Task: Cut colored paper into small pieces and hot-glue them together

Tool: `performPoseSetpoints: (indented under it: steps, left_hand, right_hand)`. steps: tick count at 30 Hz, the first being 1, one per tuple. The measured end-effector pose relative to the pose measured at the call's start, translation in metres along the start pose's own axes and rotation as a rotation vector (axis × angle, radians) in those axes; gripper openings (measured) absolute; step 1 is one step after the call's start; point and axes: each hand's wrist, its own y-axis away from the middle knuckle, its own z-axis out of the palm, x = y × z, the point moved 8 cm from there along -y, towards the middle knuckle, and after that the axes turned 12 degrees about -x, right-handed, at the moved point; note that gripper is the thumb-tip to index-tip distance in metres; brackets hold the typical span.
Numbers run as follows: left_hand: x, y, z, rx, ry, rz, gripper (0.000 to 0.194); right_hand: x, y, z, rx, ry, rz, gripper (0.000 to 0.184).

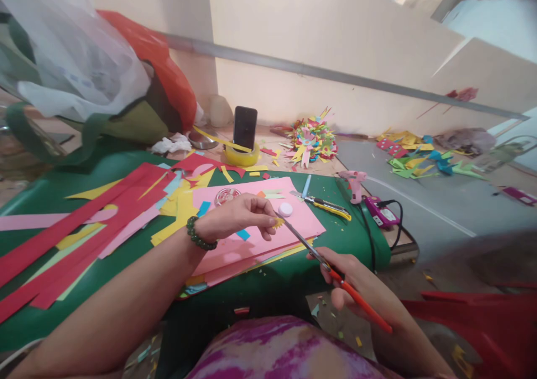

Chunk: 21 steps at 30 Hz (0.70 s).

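My left hand (243, 214), with a green bead bracelet at the wrist, pinches a small yellow paper piece (278, 222) over a pink paper sheet (260, 222). My right hand (350, 281) is closed round the orange handles of scissors (323, 264), and the blades point up-left into the yellow piece. Both hands hover above the green table cover (277, 281). Long red paper strips (84, 228) and yellow scraps lie to the left of my left arm.
On the table sit a yellow utility knife (329, 204), a pink glue gun (354, 184), a purple device with a cable (381, 214), a tape roll (241, 156) propping a phone (244, 127), and a paper flower (310, 140). Bags are piled at back left. Paper shapes litter the floor on the right.
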Motion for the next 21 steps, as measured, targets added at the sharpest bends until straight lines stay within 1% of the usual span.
performPoseSetpoints:
  steps: [5, 10, 12, 13, 15, 17, 18, 19, 21]
  left_hand:
    - [-0.002, -0.001, -0.001, 0.014, 0.02, 0.012, 0.028]
    - [0.001, -0.001, 0.0, 0.009, 0.027, 0.025, 0.03]
    - [0.003, 0.0, 0.0, 0.016, 0.016, 0.026, 0.03]
    - [0.004, 0.001, 0.0, 0.021, 0.011, 0.028, 0.03]
    - [0.005, 0.002, -0.001, 0.031, 0.001, 0.027, 0.029]
    - [0.006, 0.003, -0.004, 0.041, -0.009, 0.028, 0.029]
    - [0.007, 0.003, -0.006, 0.047, -0.013, 0.033, 0.029]
    - [0.007, 0.003, -0.008, 0.055, -0.018, 0.041, 0.029]
    - [0.008, 0.004, -0.015, 0.08, -0.026, 0.059, 0.029]
  right_hand:
    - [0.002, -0.001, -0.001, 0.018, 0.006, 0.001, 0.101]
    - [0.008, -0.005, 0.004, 0.033, -0.006, -0.02, 0.098]
    - [0.011, -0.002, 0.003, 0.07, -0.047, -0.038, 0.097]
    - [0.011, 0.001, 0.0, 0.112, -0.074, -0.049, 0.097]
    - [0.01, 0.012, -0.017, 0.256, -0.096, -0.071, 0.097]
    - [0.004, 0.023, -0.042, 0.416, -0.003, -0.044, 0.093]
    - [0.001, 0.026, -0.056, 0.467, 0.094, 0.006, 0.088]
    - [-0.001, 0.025, -0.068, 0.485, 0.213, 0.086, 0.08]
    - [0.001, 0.013, -0.09, 0.461, 0.434, 0.297, 0.063]
